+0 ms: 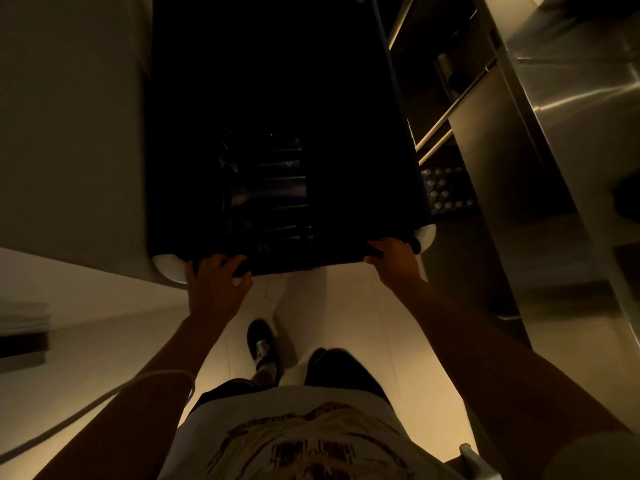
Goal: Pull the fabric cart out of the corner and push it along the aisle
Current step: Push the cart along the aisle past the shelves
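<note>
Gripping near rim of cart (277, 140) at 12 o'clock: left hand (216, 277), right hand (393, 254) both clenched on it. Wall at 9, steel shelving (519, 109) at 3, so pull evenly, straight toward 6.

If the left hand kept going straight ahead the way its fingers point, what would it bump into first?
The left hand already grips the near rim of the fabric cart. Going straight on, it would probably pass over the rim into the dark inside, perhaps meeting the shiny dark bundle there; depth is hard to judge.
</note>
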### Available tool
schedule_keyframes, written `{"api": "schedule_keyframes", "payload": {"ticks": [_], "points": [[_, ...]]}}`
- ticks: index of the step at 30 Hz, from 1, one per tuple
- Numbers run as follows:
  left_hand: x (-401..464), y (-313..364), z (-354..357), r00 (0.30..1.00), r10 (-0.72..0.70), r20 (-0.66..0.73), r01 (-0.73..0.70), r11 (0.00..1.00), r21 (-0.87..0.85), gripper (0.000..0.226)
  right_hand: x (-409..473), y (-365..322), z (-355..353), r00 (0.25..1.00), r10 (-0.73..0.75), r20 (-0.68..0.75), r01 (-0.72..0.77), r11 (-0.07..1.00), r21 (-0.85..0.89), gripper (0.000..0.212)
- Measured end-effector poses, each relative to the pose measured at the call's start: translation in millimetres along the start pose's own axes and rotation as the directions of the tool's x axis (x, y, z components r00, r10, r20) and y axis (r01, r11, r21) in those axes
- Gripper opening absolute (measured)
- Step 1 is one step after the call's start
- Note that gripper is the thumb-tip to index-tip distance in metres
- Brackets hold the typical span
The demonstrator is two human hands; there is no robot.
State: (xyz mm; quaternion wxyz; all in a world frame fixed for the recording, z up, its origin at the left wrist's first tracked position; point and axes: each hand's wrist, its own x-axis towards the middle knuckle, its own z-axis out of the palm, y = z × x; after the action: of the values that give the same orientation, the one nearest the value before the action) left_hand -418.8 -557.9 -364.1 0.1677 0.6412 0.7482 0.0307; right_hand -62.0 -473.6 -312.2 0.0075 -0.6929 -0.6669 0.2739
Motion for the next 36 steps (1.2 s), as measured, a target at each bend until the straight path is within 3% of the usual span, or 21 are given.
{"api": "schedule_keyframes", "payload": {"ticks": [6,13,24,31,36], "points": [[4.7,16.8,-4.0,0.998,-0.056,0.022,0.056,0.998,-0.023,0.041,19.9,0.4,-6.1,1.000,0.017,-0.016,-0.017,1.000,0.023,0.040],[17.1,30.4,-5.9,0.988,-0.149,0.045,0.150,0.988,-0.037,0.045,43.1,8.4,-15.4,0.997,-0.077,0.022,0.077,0.997,-0.028,0.041],[23.9,41.6,-7.3,0.978,-0.209,0.012,0.209,0.978,-0.011,0.048,62.5,21.4,-18.6,0.985,-0.174,0.014,0.175,0.984,-0.046,0.033],[32.9,40.8,-2.5,0.972,-0.223,-0.068,0.220,0.974,-0.051,0.067,78.3,30.1,-19.0,0.968,-0.250,0.021,0.251,0.966,-0.055,0.032],[51.7,36.9,-4.7,0.973,-0.230,-0.031,0.229,0.973,-0.029,0.060,96.7,26.9,-21.8,0.962,-0.269,0.040,0.272,0.956,-0.108,0.033]]}}
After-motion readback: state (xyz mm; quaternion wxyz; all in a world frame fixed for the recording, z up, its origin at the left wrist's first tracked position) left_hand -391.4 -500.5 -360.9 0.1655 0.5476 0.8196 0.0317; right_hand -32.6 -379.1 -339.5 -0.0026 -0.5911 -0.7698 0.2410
